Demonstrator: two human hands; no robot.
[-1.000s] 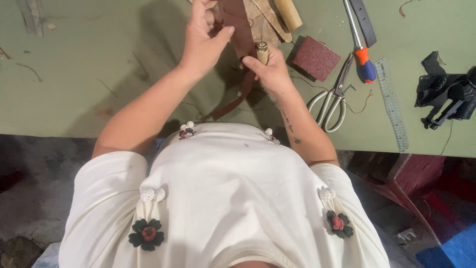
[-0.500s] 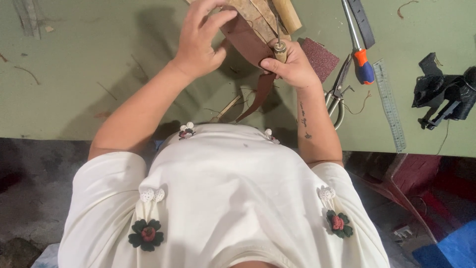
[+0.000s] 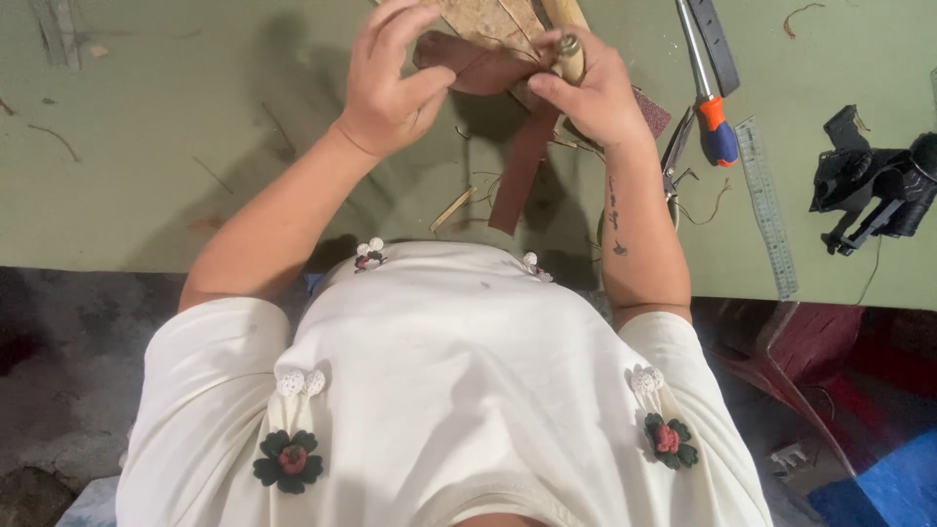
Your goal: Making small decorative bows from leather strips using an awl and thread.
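Both grips closed — left hand (image 3: 388, 83) pinching brown leather piece (image 3: 475, 66), right hand (image 3: 590, 93) around wooden-handled tool (image 3: 569, 44).

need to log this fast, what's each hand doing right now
left hand: closed on the brown leather piece
right hand: closed on a small wooden-handled tool

Orange-handled screwdriver (image 3: 712, 117), metal ruler (image 3: 766, 205), black tool (image 3: 874, 185), green table (image 3: 176, 156)
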